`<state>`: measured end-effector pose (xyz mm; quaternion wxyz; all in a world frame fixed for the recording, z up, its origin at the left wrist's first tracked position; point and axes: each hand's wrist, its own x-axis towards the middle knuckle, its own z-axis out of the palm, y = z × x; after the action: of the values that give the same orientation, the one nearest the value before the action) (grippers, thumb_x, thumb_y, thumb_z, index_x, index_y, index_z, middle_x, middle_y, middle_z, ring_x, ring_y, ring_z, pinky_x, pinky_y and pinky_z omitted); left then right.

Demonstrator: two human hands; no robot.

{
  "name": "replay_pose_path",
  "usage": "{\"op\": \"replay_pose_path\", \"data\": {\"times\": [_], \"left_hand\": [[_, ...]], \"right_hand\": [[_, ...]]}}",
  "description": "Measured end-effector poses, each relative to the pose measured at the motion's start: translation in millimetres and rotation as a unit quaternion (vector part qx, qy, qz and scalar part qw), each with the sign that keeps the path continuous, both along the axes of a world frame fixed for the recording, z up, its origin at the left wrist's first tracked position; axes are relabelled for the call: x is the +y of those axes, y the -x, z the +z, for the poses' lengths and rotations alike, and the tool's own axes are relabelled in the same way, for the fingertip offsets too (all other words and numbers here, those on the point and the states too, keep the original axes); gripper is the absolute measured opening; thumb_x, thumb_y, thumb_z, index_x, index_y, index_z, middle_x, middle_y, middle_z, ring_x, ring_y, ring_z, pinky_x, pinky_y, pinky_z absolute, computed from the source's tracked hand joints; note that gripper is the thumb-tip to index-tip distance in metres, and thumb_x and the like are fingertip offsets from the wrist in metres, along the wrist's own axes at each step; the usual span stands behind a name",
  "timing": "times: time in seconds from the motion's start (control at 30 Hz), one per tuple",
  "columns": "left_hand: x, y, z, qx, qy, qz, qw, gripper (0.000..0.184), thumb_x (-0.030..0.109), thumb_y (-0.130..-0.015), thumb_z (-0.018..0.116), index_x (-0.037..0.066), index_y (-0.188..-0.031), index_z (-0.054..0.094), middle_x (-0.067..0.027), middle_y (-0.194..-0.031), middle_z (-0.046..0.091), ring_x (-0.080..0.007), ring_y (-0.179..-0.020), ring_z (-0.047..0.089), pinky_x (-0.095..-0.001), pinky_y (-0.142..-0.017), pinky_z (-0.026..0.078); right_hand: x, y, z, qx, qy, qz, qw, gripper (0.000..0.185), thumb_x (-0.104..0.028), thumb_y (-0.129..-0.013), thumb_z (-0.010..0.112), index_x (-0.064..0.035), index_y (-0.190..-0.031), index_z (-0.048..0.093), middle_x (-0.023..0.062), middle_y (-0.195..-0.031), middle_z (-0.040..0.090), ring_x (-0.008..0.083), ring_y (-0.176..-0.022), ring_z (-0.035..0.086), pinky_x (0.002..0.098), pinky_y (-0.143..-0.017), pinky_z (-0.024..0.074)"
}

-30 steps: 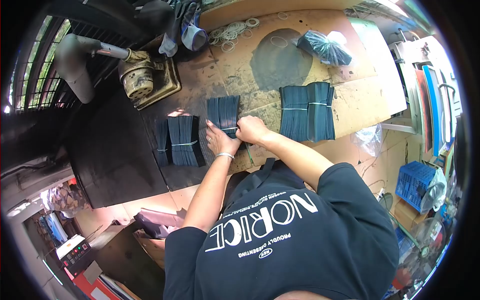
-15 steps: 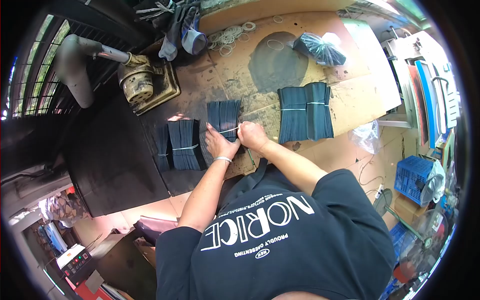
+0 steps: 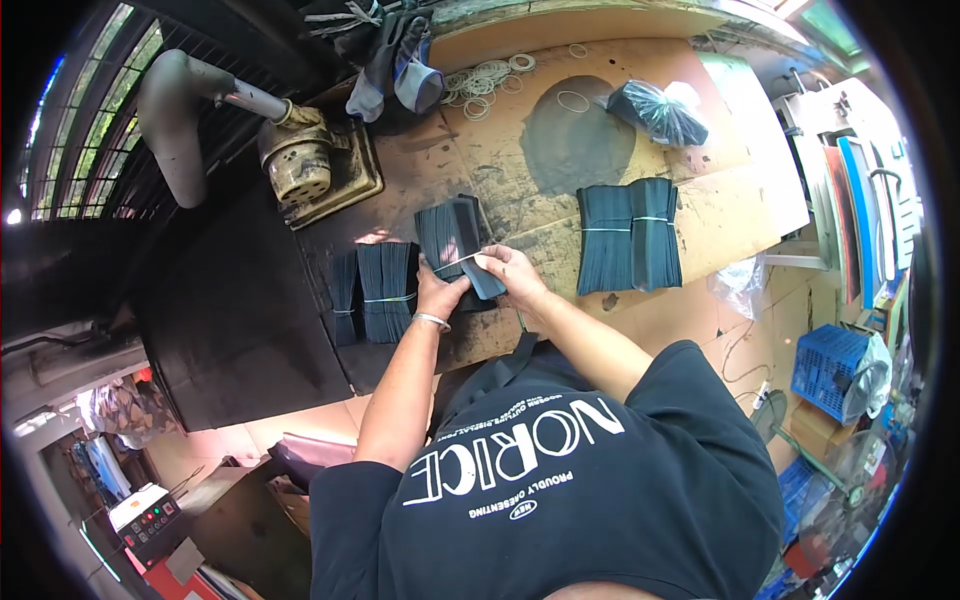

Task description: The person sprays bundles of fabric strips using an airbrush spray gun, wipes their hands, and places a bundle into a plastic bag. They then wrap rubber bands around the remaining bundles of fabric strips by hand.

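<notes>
A bundle of thin dark strips [image 3: 438, 228] lies between my two hands, with a pale rubber band [image 3: 458, 262] across it. My left hand [image 3: 440, 292] grips the bundle's left and near side. At the right edge, my right hand [image 3: 514, 276] is closed on the bundle, its thumb by the end of the band. The strips on that side are tilted and show a smooth flat face. Left of my hands lie banded bundles [image 3: 388, 285] of the same strips. Two more banded bundles [image 3: 606, 245] lie side by side to the right.
Loose rubber bands [image 3: 484, 82] are heaped at the back, near grey-and-dark gloves [image 3: 418, 88]. A plastic-wrapped dark packet [image 3: 658, 112] sits at the back right. A cream-coloured metal machine part [image 3: 300, 170] stands at the back left. A blue crate [image 3: 828, 360] is on the floor at right.
My right hand has gone from pinching the stretched band beside the bundle to holding the bundle's right edge. The strips there have tilted, showing a flat face. The whole view has shifted slightly.
</notes>
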<state>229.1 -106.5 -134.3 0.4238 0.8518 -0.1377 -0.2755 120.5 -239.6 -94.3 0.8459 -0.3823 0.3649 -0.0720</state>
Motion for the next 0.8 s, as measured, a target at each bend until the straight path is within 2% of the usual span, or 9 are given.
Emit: {"op": "replay_pose_path", "data": {"times": [0.07,0.1,0.23,0.33,0.43,0.5,0.6,0.73,0.8], "left_hand": [[4,-2,-12,0.022,0.037,-0.005,0.999,0.103,0.023,-0.056,0.086,-0.008,-0.136,0.030,-0.0192,-0.126,0.051,-0.0243,-0.112,0.054,-0.0306,-0.097,0.043],[5,-2,-15,0.017,0.031,-0.004,0.999,0.102,0.021,-0.056,0.086,-0.008,-0.136,0.030,-0.0187,-0.126,0.052,-0.0240,-0.112,0.054,-0.0306,-0.096,0.043],[-2,3,5,-0.009,-0.013,0.002,1.000,0.096,0.014,-0.058,0.085,-0.005,-0.135,0.031,-0.0160,-0.124,0.052,-0.0225,-0.113,0.053,-0.0308,-0.095,0.044],[5,-3,-22,0.032,0.062,0.003,0.998,0.101,0.019,-0.056,0.086,-0.007,-0.135,0.028,-0.0197,-0.128,0.048,-0.0270,-0.118,0.050,-0.0329,-0.099,0.041],[-22,22,35,0.088,0.247,0.064,0.963,0.108,0.032,-0.050,0.087,-0.009,-0.134,0.032,-0.0267,-0.128,0.048,-0.0349,-0.115,0.053,-0.0376,-0.099,0.042],[-38,28,41,0.034,0.192,0.020,0.981,0.098,0.023,-0.049,0.086,-0.007,-0.127,0.034,-0.0235,-0.115,0.055,-0.0334,-0.097,0.060,-0.0371,-0.086,0.049],[-71,51,83,-0.148,0.005,-0.067,0.987,0.116,0.036,-0.056,0.080,-0.012,-0.141,0.016,-0.0329,-0.126,0.042,-0.0421,-0.118,0.044,-0.0431,-0.103,0.036],[-71,54,86,-0.218,-0.088,-0.152,0.960,0.118,0.045,-0.055,0.083,-0.008,-0.141,0.022,-0.0274,-0.135,0.039,-0.0419,-0.126,0.037,-0.0482,-0.105,0.031],[-40,24,102,-0.255,-0.108,-0.103,0.955,0.117,0.048,-0.054,0.084,-0.007,-0.140,0.026,-0.0272,-0.135,0.040,-0.0409,-0.127,0.038,-0.0486,-0.105,0.031]], "right_hand": [[-19,8,2,0.044,0.151,0.173,0.972,0.033,-0.028,-0.085,0.070,0.0012,-0.098,0.060,0.0012,-0.071,0.062,0.0086,-0.057,0.055,0.0235,-0.052,0.0442],[-24,9,-6,0.033,0.123,0.181,0.975,0.036,-0.034,-0.081,0.074,-0.0005,-0.087,0.062,0.0004,-0.067,0.061,0.0077,-0.052,0.051,0.0245,-0.047,0.0395],[-38,4,-15,0.108,0.312,0.207,0.921,0.042,-0.041,-0.072,0.081,-0.0029,-0.065,0.064,0.0026,-0.064,0.061,0.0103,-0.054,0.052,0.0263,-0.050,0.0415],[-36,8,3,0.147,0.457,0.171,0.860,0.040,-0.037,-0.070,0.082,-0.0007,-0.072,0.066,0.0064,-0.064,0.062,0.0171,-0.057,0.056,0.0291,-0.055,0.0453],[-32,21,26,0.057,0.460,0.114,0.879,0.032,-0.028,-0.079,0.074,0.0003,-0.093,0.068,0.0137,-0.083,0.066,0.0244,-0.075,0.064,0.0317,-0.069,0.0502],[-34,34,36,-0.024,0.483,0.083,0.871,0.028,-0.021,-0.083,0.068,0.0003,-0.100,0.067,0.0156,-0.093,0.067,0.0259,-0.083,0.065,0.0317,-0.074,0.0508],[-62,52,57,-0.001,0.541,0.067,0.839,0.023,-0.015,-0.085,0.064,0.0019,-0.101,0.067,0.0155,-0.099,0.066,0.0282,-0.089,0.065,0.0323,-0.078,0.0506],[-100,68,53,0.095,0.653,0.023,0.751,0.016,-0.012,-0.084,0.063,-0.0011,-0.094,0.068,0.0159,-0.097,0.066,0.0311,-0.091,0.064,0.0354,-0.082,0.0504],[-93,59,60,0.070,0.617,0.026,0.783,0.016,-0.013,-0.083,0.064,-0.0030,-0.095,0.069,0.0151,-0.093,0.067,0.0296,-0.088,0.065,0.0350,-0.079,0.0513]]}}
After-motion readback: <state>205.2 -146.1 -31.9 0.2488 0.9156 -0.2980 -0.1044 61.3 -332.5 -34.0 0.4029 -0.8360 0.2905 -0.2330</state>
